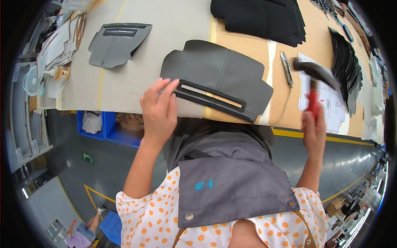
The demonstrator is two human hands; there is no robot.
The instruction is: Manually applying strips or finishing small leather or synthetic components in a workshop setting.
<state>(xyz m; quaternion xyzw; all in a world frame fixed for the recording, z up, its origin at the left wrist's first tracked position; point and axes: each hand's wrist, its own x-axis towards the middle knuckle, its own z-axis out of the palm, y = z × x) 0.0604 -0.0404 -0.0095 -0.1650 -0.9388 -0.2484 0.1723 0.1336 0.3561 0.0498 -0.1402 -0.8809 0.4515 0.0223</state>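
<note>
A dark grey leather-like panel (237, 70) with notched corners lies on the table in front of me. Along its near edge runs a black strip framing a long narrow slot. My left hand (159, 111) is at the left end of that strip, thumb and fingertips pinching the panel's edge. Raised to the right of the panel, my right hand (314, 128) grips a hammer (313, 101) by its red handle. The hammer's dark head is blurred. A pair of thread snips (286, 68) with a cord lies between the panel and the hammer.
A smaller-looking grey panel (118, 45) lies at the far left. Black panels (262, 18) are stacked at the back, and dark pieces (346, 62) fan out at right beside printed sheets (333, 109). Blue bins (109, 128) sit below the table's left front edge. Someone (82, 235) is at lower left.
</note>
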